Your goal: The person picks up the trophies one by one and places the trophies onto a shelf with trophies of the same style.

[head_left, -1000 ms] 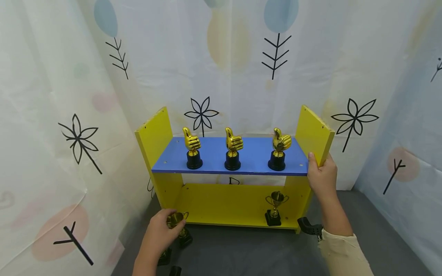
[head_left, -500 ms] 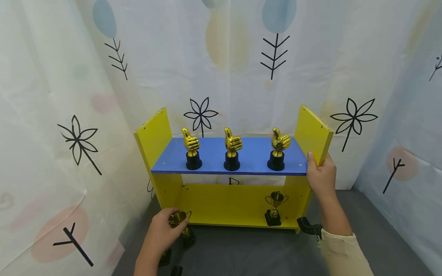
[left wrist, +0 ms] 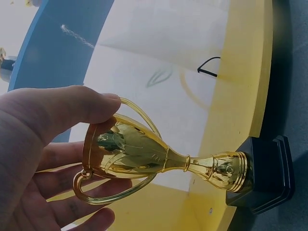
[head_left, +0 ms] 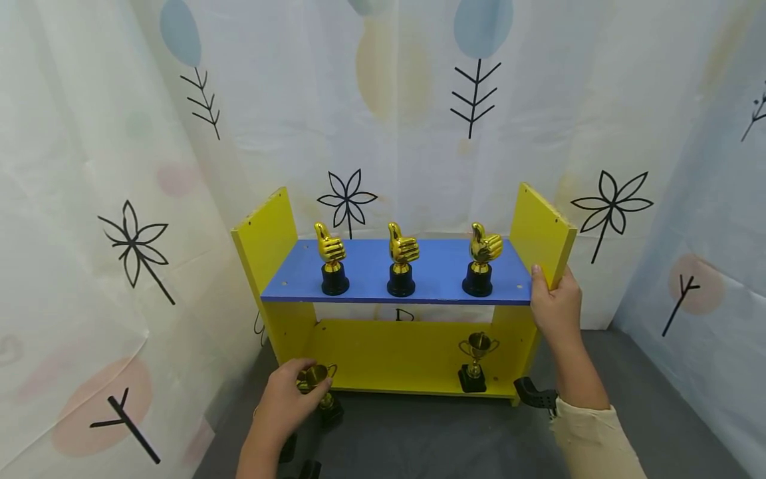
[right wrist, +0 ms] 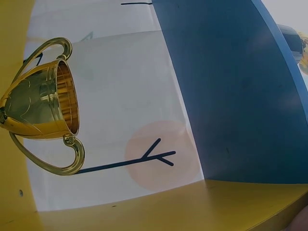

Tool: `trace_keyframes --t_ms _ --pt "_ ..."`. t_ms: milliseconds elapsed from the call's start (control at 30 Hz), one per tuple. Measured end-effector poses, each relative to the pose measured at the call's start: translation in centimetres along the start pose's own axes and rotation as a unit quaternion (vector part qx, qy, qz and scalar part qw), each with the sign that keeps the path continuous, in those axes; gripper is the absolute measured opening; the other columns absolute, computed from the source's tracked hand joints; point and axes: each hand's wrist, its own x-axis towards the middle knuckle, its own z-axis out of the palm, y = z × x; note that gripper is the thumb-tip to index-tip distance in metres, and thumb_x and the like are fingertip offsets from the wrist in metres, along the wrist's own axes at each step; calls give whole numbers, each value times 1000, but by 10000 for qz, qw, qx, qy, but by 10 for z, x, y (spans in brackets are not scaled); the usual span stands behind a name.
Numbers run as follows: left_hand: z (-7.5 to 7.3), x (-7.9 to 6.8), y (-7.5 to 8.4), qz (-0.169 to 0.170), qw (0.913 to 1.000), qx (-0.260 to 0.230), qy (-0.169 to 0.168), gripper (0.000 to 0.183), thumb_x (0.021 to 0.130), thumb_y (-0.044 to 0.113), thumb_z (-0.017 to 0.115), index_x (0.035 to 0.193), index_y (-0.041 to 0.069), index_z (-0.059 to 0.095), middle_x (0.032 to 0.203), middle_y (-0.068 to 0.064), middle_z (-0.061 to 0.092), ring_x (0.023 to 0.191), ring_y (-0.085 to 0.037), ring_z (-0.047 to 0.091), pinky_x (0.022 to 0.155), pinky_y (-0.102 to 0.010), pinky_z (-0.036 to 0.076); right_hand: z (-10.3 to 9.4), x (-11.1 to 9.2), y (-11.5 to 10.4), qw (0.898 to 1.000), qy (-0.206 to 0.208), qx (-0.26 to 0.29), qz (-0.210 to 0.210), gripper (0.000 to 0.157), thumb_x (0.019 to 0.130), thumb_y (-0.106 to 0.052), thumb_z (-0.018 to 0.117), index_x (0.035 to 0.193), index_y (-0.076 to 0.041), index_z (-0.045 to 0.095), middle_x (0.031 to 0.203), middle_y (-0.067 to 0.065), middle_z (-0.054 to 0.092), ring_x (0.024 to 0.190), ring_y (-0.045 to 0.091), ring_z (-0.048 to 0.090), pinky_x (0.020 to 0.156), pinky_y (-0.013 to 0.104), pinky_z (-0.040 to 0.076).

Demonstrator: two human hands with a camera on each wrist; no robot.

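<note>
My left hand [head_left: 286, 398] pinches a gold trophy cup [left wrist: 137, 149] at its rim, thumb on one side and fingers on the other. The cup has two looped handles and a black square base [left wrist: 264, 175]; it is in front of the shelf's lower left, base downward. On the right, my right hand [head_left: 559, 309] grips the front edge of the yellow side panel [head_left: 541, 229], thumb on the inner face near the blue shelf board [head_left: 365, 266]. A second gold trophy cup [head_left: 479, 346] stands at the right of the yellow lower board [head_left: 389, 352]; the right wrist view also shows it.
Three gold thumbs-up trophies [head_left: 402, 259] with round black bases stand in a row on the blue board. Behind my left wrist a dark base [head_left: 288, 449] partly shows on the grey surface [head_left: 431, 432]. Patterned cloth [head_left: 419, 166] hangs around the shelf.
My left hand has moved slightly to the right with the trophy cup, along the shelf's lower front. The right hand keeps its hold on the side panel.
</note>
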Motion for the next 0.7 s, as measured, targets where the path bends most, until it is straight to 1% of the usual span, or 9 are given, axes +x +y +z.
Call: trace_keyframes --t_ms 233,367,700 --pt "3 4 5 108 9999 17 23 38 89 27 87 121 9 76 119 -9 74 106 -29 70 92 -52 61 0 0 0 10000 -7 25 -24 46 114 -32 48 144 3 54 134 27 65 114 41 67 100 65 56" --pt "3 7 9 215 9998 3 48 36 89 27 87 119 10 76 115 -7 74 104 -27 70 91 -50 61 0 0 0 10000 6 61 1 46 113 -32 49 143 3 54 134 26 65 114 40 67 102 65 56" --pt "1 12 21 339 9994 -46 53 36 90 27 87 120 11 76 114 -6 74 106 -26 70 92 -51 61 -1 0 -1 9999 -63 125 68 48 113 -34 49 146 1 52 140 26 64 119 42 67 104 65 55"
